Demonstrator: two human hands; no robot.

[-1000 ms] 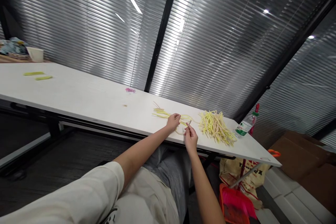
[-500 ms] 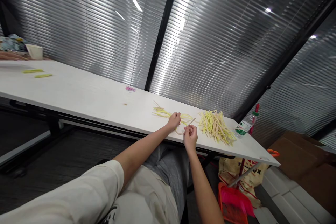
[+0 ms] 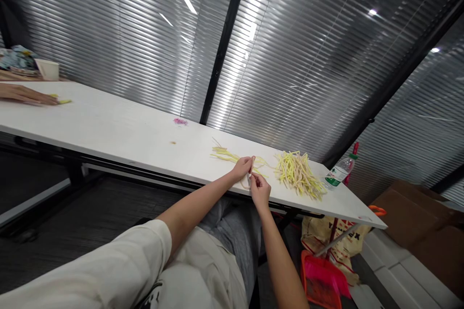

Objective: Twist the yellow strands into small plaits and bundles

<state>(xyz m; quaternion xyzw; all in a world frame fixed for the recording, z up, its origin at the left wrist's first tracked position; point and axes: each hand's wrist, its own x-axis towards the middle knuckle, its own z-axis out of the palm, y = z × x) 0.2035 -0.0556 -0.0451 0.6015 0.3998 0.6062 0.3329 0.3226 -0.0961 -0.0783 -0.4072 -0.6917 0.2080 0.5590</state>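
Observation:
My left hand (image 3: pixel 242 169) and my right hand (image 3: pixel 261 191) are close together above the table's front edge. Both are closed in a pinch on one thin beige strand (image 3: pixel 253 164), whose exact material I cannot make out. Part of it stands upright between the fingertips, and a loop hangs below my left hand. Behind my left hand lies a small row of yellow strands (image 3: pixel 224 155) on the white table (image 3: pixel 126 128). To the right of my hands sits a large loose heap of yellow and beige strands (image 3: pixel 299 174).
A plastic bottle (image 3: pixel 340 174) leans beyond the heap. At far left, another person's hand (image 3: pixel 27 94) rests over yellow strips (image 3: pixel 65 101), near a white cup (image 3: pixel 49 70). Pink bits (image 3: pixel 180 121) lie by the blinds. A red dustpan (image 3: pixel 322 280) stands below the table's right end.
My fingertips have come closer together, and the beige strand has swung from slanting right to nearly upright between them. Another person's hand has come in over the yellow strips at far left.

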